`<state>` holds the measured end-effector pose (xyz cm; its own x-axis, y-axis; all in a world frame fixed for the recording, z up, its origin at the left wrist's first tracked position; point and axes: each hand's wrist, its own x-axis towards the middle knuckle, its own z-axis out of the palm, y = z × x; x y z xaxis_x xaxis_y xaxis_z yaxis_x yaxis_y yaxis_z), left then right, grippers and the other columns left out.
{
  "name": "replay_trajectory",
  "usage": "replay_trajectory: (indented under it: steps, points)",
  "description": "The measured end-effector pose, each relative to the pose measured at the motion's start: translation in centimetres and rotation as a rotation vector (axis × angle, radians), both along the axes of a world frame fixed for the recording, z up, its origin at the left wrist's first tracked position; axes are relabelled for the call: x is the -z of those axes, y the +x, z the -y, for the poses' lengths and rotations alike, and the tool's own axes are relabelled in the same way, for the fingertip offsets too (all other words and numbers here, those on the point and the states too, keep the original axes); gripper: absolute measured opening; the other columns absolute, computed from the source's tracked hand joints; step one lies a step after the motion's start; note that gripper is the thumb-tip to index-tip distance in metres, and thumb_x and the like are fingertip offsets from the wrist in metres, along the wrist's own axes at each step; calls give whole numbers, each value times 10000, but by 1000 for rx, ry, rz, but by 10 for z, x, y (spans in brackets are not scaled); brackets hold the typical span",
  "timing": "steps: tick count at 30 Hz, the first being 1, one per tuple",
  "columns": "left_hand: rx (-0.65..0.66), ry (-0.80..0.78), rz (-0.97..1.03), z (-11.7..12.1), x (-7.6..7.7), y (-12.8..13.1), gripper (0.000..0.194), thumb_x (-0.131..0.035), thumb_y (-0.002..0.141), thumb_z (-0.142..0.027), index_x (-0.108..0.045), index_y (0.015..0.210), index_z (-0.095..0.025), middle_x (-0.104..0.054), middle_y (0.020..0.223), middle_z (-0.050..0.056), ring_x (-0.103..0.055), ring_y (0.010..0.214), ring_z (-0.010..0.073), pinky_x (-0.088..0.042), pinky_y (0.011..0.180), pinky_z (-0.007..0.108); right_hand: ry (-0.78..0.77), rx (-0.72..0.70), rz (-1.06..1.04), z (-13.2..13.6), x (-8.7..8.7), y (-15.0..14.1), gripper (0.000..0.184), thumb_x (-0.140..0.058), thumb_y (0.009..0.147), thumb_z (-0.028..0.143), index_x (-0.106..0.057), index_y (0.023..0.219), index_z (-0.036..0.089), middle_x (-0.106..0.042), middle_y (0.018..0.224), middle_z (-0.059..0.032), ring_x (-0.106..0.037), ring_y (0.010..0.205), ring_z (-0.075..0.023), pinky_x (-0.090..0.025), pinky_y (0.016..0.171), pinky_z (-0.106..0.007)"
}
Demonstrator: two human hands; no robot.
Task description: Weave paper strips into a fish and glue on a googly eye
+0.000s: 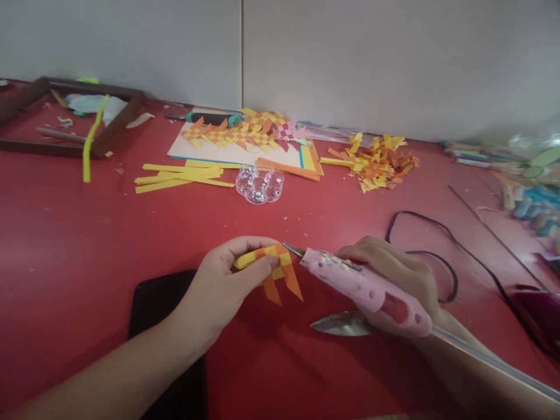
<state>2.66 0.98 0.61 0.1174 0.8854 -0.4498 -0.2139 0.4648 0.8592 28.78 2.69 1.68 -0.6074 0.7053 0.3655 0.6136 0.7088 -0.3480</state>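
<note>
Between the thumb and fingers of my left hand [236,274] is a woven paper fish [273,262] in yellow and orange, with pointed orange strips hanging down. My right hand [394,274] grips a pink hot glue gun [350,283], a clear glue stick [490,361] running out of its back end. The gun's metal nozzle [294,249] is at the upper right edge of the paper fish; whether it touches I cannot tell. Under my right hand a shiny pointed blade [343,324] lies on the red table, its other end hidden. A dark flat slab [161,297] lies beneath my left forearm.
A clear flower-shaped case [259,185] holds small googly eyes. Yellow paper strips [179,177] lie left of it, woven paper pieces [245,135] behind, paper scraps [380,163] to the right. A black cord [476,256] curls at right; a brown frame [131,111] stands far left.
</note>
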Motion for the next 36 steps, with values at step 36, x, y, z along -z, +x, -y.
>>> replay_trajectory:
  steps: [36]
  points:
    - [-99, 71, 83, 3, -1, -1, 252, -836, 742, -331, -664, 889, -221, -691, 801, -37, -626, 726, 76, -493, 659, 156, 27, -4, 1, 1, -2, 0, 207, -637, 887, 306, -607, 1071, 216, -641, 771, -19, -588, 616, -157, -467, 576, -315]
